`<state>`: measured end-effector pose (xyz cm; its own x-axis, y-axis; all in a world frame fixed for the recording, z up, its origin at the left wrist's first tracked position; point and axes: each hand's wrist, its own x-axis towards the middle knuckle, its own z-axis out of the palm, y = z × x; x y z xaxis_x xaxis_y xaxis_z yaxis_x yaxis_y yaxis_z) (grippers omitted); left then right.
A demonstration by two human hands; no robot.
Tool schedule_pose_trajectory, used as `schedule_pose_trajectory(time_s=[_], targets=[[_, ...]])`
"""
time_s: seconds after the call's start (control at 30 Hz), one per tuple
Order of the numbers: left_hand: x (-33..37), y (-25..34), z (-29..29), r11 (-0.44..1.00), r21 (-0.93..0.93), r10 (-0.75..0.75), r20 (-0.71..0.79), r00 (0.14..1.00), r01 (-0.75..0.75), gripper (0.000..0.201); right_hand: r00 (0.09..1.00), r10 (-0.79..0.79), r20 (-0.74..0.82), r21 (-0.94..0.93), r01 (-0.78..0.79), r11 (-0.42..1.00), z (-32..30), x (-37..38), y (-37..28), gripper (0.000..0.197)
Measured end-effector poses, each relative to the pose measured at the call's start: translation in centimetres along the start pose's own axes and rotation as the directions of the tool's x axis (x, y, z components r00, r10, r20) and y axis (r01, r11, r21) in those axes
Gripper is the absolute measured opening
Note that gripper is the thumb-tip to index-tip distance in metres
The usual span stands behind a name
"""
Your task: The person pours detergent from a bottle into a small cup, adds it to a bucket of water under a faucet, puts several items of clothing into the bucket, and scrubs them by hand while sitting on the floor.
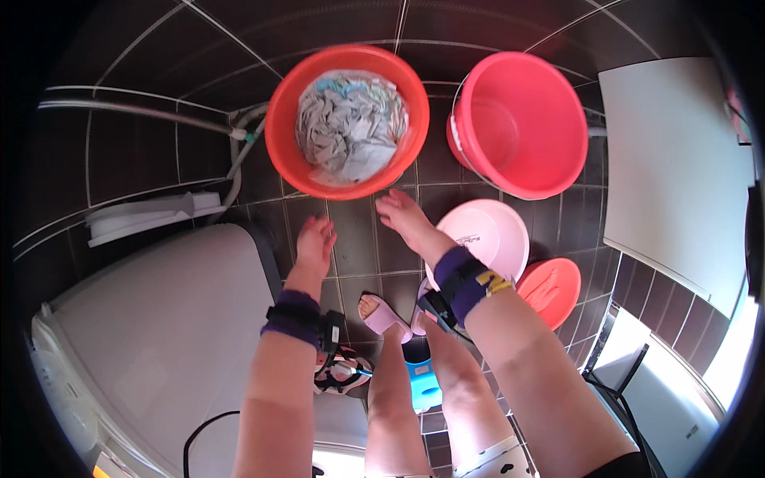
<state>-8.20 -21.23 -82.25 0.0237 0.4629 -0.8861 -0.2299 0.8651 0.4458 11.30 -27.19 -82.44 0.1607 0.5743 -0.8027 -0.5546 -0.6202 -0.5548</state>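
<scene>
A round red basin (278, 131) stands on the dark tiled floor ahead of me. Crumpled grey-and-white laundry (351, 119) with some blue-green patterning lies inside it. My left hand (316, 241) hangs just short of the basin's near side, fingers loosely bent and apart, holding nothing. Closer to the rim, my right hand (404, 217) reaches forward with nothing in it, its fingers stretched out. Neither hand appears to touch the basin. A dark purple band with a small black device wraps each forearm.
Right of the red basin stands a pink-red bucket (522, 123) with a wire handle. Behind my right forearm are a pale pink basin (494, 231) and a smaller red basin (562, 279). A white appliance (159, 319) fills the left; a blue stool (424, 384) sits between my legs.
</scene>
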Motion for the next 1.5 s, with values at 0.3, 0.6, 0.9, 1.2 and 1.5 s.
schedule_pose_trajectory(time_s=[0.3,0.6,0.9,1.2,1.5], targets=[[5.1,1.4,-0.5,0.963,-0.269,0.072,0.311,0.948,0.015,0.019,0.991,-0.099,0.088,0.335,0.064,0.94,2.4,2.6,0.3,0.029],[0.3,-6.5,-2.8,0.955,-0.296,0.05,0.207,0.977,0.014,0.025,0.999,0.012,-0.04,0.175,-0.005,0.985,-0.1,-2.7,4.6,0.025],[-9.2,-18.1,-7.9,0.953,-0.258,-0.154,0.043,0.987,0.16,0.028,0.972,0.188,-0.14,0.072,-0.179,0.981,-5.1,-13.0,14.6,0.035],[-15.9,-25.5,-11.6,0.89,-0.183,-0.432,-0.039,0.901,0.418,0.021,0.916,0.359,-0.181,0.145,-0.336,0.931,-9.2,-19.8,20.9,0.025],[-17.4,-19.1,-3.6,0.813,0.406,-0.52,0.182,0.835,0.418,0.035,0.918,0.209,-0.338,0.012,-0.218,0.976,-22.4,-12.7,9.8,0.019]])
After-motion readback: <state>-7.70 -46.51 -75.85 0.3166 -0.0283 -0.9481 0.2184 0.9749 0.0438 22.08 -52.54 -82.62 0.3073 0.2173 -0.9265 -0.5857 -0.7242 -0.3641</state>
